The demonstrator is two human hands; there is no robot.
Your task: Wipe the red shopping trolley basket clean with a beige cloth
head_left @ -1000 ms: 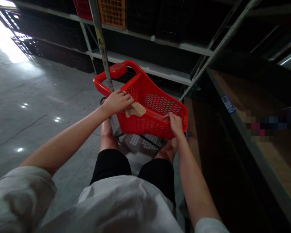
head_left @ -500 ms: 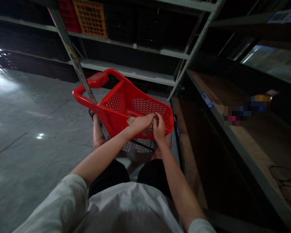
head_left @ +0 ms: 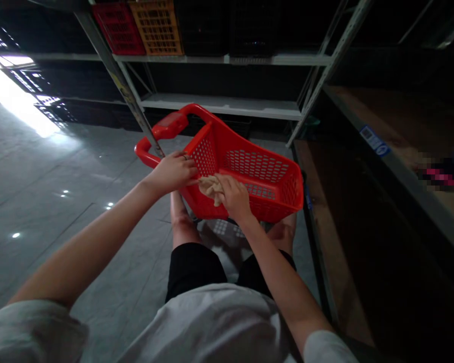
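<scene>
A red shopping cart [head_left: 196,204] with perforated walls stands in front of my legs. My right hand [head_left: 235,197] is closed around a crumpled beige cloth [head_left: 211,187], held against or just above the cart's near rim. Part of the cloth bunches out past the fingertips toward the left. Farther left, behind the cart's handle, my left hand [head_left: 176,171] has its fingers curled over the same near rim. Its thumb comes close to the cloth; whether they touch I cannot tell. The rim beneath both hands is partly hidden.
A metal shelf rack [head_left: 227,105] rises behind the cart, holding a red crate [head_left: 119,27] and an orange crate [head_left: 157,27]. A slanted metal post [head_left: 117,83] stands left of it. Wooden shelving [head_left: 336,252] runs along the right. Grey tiled floor [head_left: 98,242] lies to the left.
My hands, together over the basket before, are now apart. The left has moved back toward the handle, and more of the cloth shows in my right hand. The view has shifted left.
</scene>
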